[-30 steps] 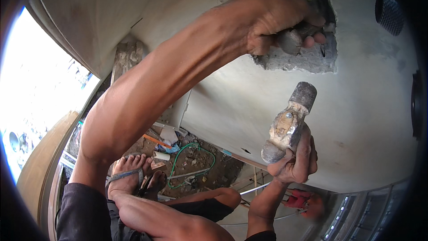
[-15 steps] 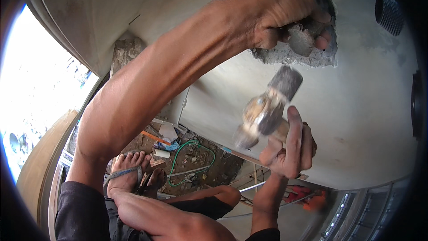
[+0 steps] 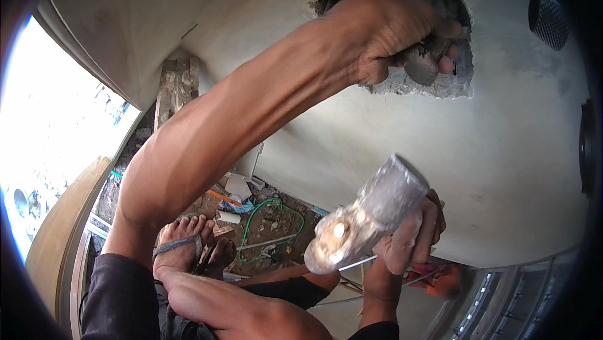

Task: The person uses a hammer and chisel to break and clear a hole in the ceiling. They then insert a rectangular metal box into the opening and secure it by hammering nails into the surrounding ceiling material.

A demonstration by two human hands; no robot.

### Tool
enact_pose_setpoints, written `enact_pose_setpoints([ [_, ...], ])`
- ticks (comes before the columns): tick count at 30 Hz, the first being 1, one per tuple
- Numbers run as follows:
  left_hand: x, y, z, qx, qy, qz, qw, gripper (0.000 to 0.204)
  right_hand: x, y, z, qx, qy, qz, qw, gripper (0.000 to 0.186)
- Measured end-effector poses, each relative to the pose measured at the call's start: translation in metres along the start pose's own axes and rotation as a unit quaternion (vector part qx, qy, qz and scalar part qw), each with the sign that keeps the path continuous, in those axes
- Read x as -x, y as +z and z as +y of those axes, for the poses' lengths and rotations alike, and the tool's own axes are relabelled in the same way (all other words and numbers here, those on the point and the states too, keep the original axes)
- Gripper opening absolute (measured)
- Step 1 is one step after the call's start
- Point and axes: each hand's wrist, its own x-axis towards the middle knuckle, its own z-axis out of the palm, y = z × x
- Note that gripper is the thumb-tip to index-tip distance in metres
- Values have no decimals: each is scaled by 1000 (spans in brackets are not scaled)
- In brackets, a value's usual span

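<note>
Left hand [image 3: 402, 26]: grip's wrapped round some stubby gray tool [image 3: 421, 68], at the hole [image 3: 461, 79]
Right hand [image 3: 411, 234]: grip's clamped on a scuffed hammer [image 3: 374, 211]
Wall [image 3: 502, 151]: pale, chipped open

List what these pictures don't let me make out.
Head view: blunt-ended grey tool, far end hidden by the left hand.
Head view: hammer, handle mostly hidden by its head and the right hand.
Head view: wall hole, middle covered by the left hand.
Head view: person in red, small and blurred.
</note>
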Motion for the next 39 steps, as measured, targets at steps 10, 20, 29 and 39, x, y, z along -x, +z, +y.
enact_pose_setpoints([
  [10, -2, -4, 24, 143, -89, -80, 982, 11, -8, 18, 11, 1, 16, 54, 998, 40],
  [20, -13, 12, 13, 139, -79, 6, 987, 21, -39, 15, 22, 66, 22, 63, 996, 31],
  [29, -15, 10, 15, 179, -81, -15, 980, 11, -40, 4, 15, 1, 16, 51, 999, 38],
  [39, -22, 6, 5, 78, -54, -24, 995, 15, -26, 3, 12, -13, 16, 72, 997, 39],
])
